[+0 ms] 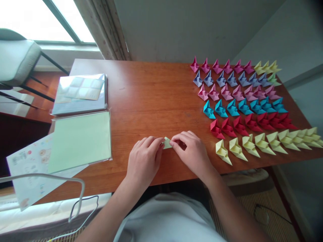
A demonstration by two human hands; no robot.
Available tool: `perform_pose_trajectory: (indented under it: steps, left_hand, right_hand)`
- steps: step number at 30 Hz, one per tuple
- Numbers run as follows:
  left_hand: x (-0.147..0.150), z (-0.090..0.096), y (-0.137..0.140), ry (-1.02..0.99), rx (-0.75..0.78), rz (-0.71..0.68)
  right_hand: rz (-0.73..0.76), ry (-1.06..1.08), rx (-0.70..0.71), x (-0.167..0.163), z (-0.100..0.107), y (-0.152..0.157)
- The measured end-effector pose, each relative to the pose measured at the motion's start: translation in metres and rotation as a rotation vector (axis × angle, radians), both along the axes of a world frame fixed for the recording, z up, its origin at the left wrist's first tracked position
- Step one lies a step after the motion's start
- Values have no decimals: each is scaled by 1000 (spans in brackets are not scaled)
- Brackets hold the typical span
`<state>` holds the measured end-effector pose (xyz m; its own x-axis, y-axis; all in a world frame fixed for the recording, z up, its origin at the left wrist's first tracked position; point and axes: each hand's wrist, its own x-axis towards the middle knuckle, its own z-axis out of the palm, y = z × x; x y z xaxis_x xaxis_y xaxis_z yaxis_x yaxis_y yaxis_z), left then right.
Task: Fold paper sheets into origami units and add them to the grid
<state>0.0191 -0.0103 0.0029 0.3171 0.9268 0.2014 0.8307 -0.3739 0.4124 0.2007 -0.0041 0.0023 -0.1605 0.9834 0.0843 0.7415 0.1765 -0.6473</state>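
Note:
Between my two hands is a small folded piece of pale yellow-green paper (pixel 167 143), just above the front part of the wooden table (pixel 151 97). My left hand (pixel 145 156) pinches its left edge, and my right hand (pixel 190 151) pinches its right side. Fingers cover both ends of the paper, so its full shape is hidden. Nearest to my right hand stand a row of pale yellow origami pieces (pixel 248 147) and a row of red origami pieces (pixel 228 127).
Behind these, rows of turquoise (pixel 232 107), pink (pixel 225 92), lilac (pixel 220 79) and magenta origami (pixel 217 66) fill the right side. At left lie light green paper (pixel 82 139), a wrapped pack (pixel 78 94) and a printed sheet (pixel 30 168). A white cable (pixel 80 195) hangs in front.

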Motion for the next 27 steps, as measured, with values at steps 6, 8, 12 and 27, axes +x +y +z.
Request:
perform_pose_trajectory:
  steps: [6, 8, 12, 27]
  left_hand:
    - [2, 1, 0, -55, -41, 40]
    - [3, 1, 0, -56, -30, 43]
    - [5, 0, -2, -52, 13, 71]
    - [7, -2, -2, -51, -55, 95]
  right_hand:
    - [-43, -22, 17, -4, -2, 1]
    - [-55, -20, 17, -6, -2, 1]
    - [-71, -19, 12, -8, -2, 0]
    - [-34, -13, 11, -10, 0, 4]
